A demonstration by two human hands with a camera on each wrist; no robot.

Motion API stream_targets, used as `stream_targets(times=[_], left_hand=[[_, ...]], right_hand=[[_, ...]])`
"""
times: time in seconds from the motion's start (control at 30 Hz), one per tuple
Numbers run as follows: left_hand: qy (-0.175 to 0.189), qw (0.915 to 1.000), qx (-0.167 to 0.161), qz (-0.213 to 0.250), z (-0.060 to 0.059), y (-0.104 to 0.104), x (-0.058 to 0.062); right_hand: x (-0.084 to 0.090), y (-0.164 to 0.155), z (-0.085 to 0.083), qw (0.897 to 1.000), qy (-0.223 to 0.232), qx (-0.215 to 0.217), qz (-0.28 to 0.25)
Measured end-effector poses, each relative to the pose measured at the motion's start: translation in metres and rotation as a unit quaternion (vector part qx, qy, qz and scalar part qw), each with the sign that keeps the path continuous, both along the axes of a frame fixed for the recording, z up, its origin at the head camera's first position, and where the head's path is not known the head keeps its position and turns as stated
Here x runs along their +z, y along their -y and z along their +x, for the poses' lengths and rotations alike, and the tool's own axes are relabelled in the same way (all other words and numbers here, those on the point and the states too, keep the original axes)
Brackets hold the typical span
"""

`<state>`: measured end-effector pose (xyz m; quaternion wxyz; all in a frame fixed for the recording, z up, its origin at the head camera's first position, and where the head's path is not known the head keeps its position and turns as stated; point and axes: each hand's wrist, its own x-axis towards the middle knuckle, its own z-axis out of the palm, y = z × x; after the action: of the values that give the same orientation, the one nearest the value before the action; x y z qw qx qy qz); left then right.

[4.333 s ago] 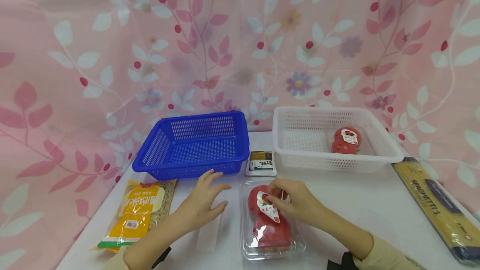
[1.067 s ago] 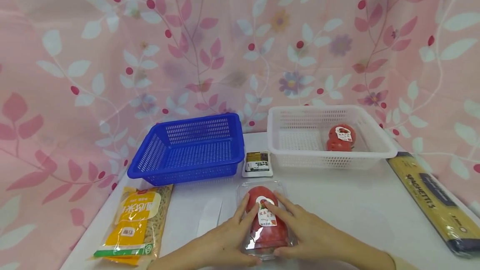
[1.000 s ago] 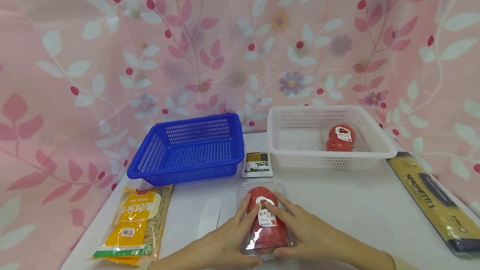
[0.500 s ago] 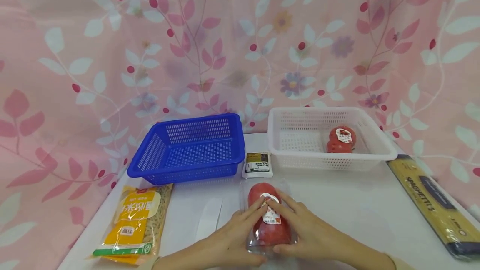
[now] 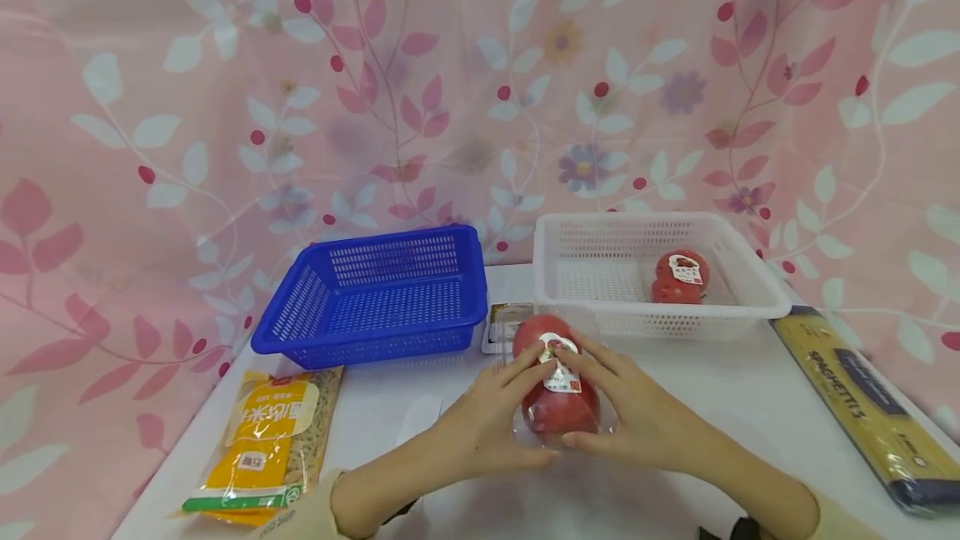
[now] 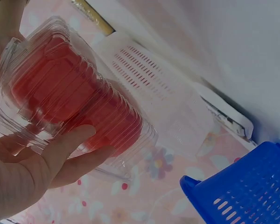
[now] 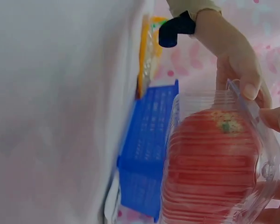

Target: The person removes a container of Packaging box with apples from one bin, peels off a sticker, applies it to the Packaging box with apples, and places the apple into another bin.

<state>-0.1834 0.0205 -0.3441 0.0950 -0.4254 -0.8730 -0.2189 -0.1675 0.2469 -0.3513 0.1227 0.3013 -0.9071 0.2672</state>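
Observation:
Both hands hold a clear plastic box of red fruit [image 5: 561, 411] with a white label on its lid, raised above the table. My left hand [image 5: 491, 423] grips its left side, and my right hand [image 5: 641, 419] its right side. Fingers reach over the lid and thumbs sit at the near end. The left wrist view shows the ribbed underside of the box [image 6: 60, 88], clear of the table, with left fingers along its edge. From the right wrist the box [image 7: 205, 163] hides much of the right hand.
Behind stand a blue basket [image 5: 375, 342] and a white basket [image 5: 667, 308] holding another pack of red fruit [image 5: 678, 277]. A small sachet [image 5: 495, 332] lies partly hidden between them. A yellow food bag [image 5: 258, 440] and white strip [image 5: 420, 417] lie left, a spaghetti packet [image 5: 862, 407] right.
Both hands have come onto the fruit box and lifted it off the table. It has moved up, away and slightly right, now covering part of the sachet.

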Motion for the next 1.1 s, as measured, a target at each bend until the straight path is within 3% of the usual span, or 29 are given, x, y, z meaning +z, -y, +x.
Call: stream_targets(times=[0.27,0.53,0.77,0.97,1.1], left_hand=[[-0.03,0.9986,-0.026,0.036,-0.033,-0.025,0.022],[-0.067,0.99,-0.057,0.11,-0.073,-0.049,0.033],[-0.082,0.9836,-0.077,0.141,-0.115,-0.064,0.031],[-0.045,0.9893,-0.048,0.13,-0.149,-0.081,0.022],[-0.017,0.9903,-0.024,0.135,-0.166,-0.093,0.015]], right_hand=[[0.028,-0.023,-0.023,0.999,0.033,-0.012,-0.036],[0.046,-0.045,-0.057,0.998,-0.032,-0.018,-0.05],[0.05,-0.054,-0.091,0.998,-0.046,-0.035,-0.04],[0.046,-0.066,-0.12,0.998,-0.039,-0.043,-0.039],[0.043,-0.073,-0.136,0.997,-0.01,-0.068,-0.035]])
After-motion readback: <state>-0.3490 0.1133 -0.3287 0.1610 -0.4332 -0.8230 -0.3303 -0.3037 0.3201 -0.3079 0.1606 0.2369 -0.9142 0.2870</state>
